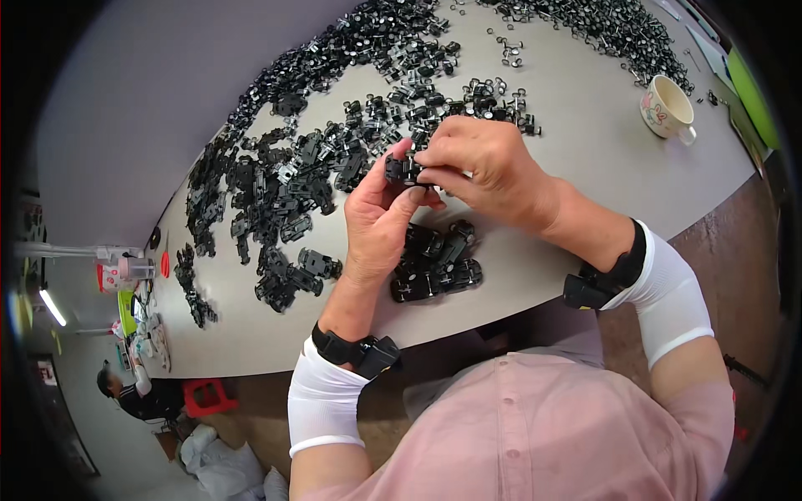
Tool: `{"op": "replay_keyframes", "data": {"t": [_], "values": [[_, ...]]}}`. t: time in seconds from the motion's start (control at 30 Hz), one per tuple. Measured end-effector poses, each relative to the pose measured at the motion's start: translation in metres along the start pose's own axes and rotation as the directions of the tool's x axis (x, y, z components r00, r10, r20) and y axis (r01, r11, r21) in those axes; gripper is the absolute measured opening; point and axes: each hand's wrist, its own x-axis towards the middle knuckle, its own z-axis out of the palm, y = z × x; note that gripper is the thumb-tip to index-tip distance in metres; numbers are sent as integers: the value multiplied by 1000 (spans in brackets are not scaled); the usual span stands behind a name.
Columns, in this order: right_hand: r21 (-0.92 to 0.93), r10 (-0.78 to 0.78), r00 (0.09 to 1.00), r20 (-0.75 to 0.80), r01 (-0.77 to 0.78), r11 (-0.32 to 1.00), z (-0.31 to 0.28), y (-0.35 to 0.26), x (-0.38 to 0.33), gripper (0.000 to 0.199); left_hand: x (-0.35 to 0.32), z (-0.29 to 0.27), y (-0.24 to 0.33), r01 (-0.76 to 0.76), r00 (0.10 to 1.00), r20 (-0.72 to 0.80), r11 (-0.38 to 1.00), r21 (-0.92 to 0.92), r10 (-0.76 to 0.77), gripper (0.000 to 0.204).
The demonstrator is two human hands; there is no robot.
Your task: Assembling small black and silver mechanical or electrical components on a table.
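Over the table, my left hand point(376, 221) is closed around a small black toy car chassis point(394, 169), thumb below it and fingers behind. My right hand point(493, 163) pinches the right end of the same chassis with thumb and forefinger, where silvery bits like a wheel axle show; the fingertips hide the detail. Just below my hands lies a small cluster of black chassis with wheels point(439, 267). Loose black chassis point(288, 179) spread out to the left of my left hand.
A long heap of black and silvery wheel parts point(334, 63) covers the far left; more wheel axles point(610, 33) lie at the far right. A white cup point(668, 113) stands on the right near a green container point(752, 96). Another person point(138, 392) sits at the left beside a red stool point(207, 397).
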Motion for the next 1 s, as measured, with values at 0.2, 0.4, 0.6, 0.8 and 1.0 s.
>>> {"op": "replay_keyframes", "data": {"t": [0.2, 0.4, 0.6, 0.8, 1.0], "values": [[-126, -17, 996, 89, 28, 992, -1, -7, -2, 12, -3, 6, 0, -22, 1000, 9, 957, 288, 20, 46], [-70, -39, 999, 2, 39, 997, 5, -4, -4, 10, -3, 16, 1, -40, 998, -42, 975, 220, 50, 44], [-178, -112, 992, 62, 121, 977, -3, -5, 1, 19, -4, 16, 13, 8, 1000, 1, 991, -135, -8, 32], [-172, -48, 999, 26, 52, 984, -20, 9, 10, 28, -6, 3, 14, 132, 989, -60, 987, -89, -138, 17], [-407, 140, 944, 298, -7, 913, -32, 21, 4, 22, 0, -33, 16, 3, 982, -189, 995, -103, -22, 13]]}}
